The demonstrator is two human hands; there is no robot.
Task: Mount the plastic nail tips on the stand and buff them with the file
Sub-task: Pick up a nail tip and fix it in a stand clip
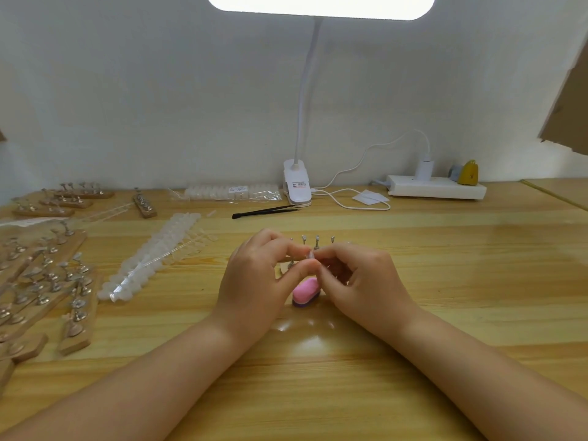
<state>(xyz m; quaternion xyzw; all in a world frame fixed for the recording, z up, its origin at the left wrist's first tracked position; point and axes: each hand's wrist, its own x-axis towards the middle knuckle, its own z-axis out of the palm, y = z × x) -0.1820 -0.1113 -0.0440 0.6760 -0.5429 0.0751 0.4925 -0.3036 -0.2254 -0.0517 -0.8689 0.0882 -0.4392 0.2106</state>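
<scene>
At the middle of the desk (445,265), both hands meet over the stand (318,241); the left hand (257,281) and right hand (359,281) pinch one nail tip (310,255); mounting seems underway; next, seating it on a peg; the pink file (305,291) lies just below.

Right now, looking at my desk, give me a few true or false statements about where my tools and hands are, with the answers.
1. Both hands, left hand and right hand, pinch a small nail tip between them. True.
2. The pink buffer block is held in the right hand. False: it lies on the table beneath the hands.
3. The black tweezers lie beyond the hands, near the lamp clamp. True.
4. The lamp is off. False: its head glows.
</scene>
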